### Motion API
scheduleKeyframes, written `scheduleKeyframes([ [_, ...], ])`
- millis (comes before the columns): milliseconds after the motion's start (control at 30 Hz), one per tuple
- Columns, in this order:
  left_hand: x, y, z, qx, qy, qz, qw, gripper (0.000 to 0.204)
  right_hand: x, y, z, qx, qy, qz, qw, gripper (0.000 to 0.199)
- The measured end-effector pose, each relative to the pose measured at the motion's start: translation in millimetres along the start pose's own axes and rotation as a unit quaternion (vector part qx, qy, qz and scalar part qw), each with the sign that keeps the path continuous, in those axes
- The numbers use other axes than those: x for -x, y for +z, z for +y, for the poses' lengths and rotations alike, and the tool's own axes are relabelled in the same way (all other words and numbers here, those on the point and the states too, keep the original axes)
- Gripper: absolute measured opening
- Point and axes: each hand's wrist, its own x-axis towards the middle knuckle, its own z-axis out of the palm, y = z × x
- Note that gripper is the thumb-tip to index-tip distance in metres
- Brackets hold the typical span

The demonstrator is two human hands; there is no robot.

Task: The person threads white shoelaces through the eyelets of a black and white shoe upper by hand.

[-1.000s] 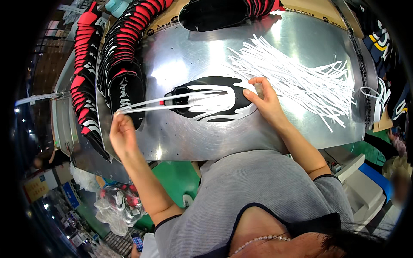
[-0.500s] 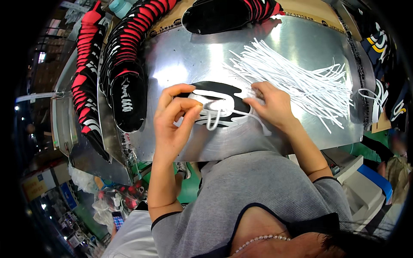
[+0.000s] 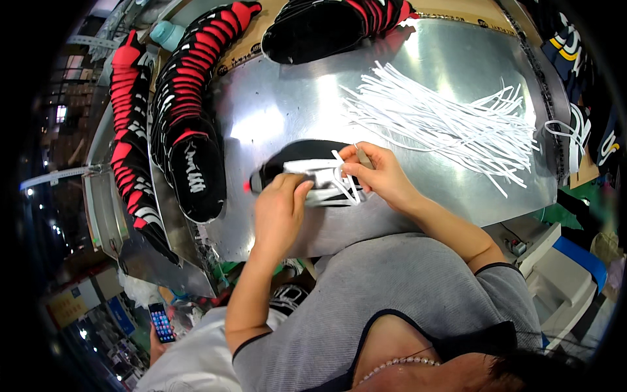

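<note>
A black-and-white shoe upper (image 3: 313, 149) lies on the metal tabletop before me, a bit of red at its left end. Its white shoelace (image 3: 349, 186) runs across it in loops at the right end. My left hand (image 3: 281, 208) is closed on the near left part of the upper, thumb and fingers bent together, fingertips slightly blurred. Pinched between thumb and fingers of my right hand (image 3: 382, 175) is the lace. A small greyish-brown flat piece (image 3: 364, 157) also sticks out of that hand; its kind is unclear.
A pile of white laces (image 3: 450, 130) lies to the right. Nested black-and-red shoe uppers (image 3: 196, 85) curve along the left, with another stack (image 3: 313, 39) at the far edge. Bottom left, another person's hand holds a phone (image 3: 161, 322). A grey bin (image 3: 555, 281) stands right.
The upper now lies lower and further left, with its red end showing. My right hand has moved left and taken the lace. My left hand has come down onto the upper.
</note>
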Motion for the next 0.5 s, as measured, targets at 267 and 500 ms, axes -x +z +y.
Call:
scheduleKeyframes([
  [267, -8.5, 35.7, -0.1, 0.496, -0.305, -0.142, 0.800, 0.035, 2.3, 8.4, 8.7, 0.184, -0.062, 0.033, 0.980, 0.031],
  [500, -2.2, 51.1, 20.0, 0.488, -0.239, -0.022, 0.839, 0.017, 9.6, 4.0, 2.9, 0.364, -0.105, 0.040, 0.925, 0.035],
])
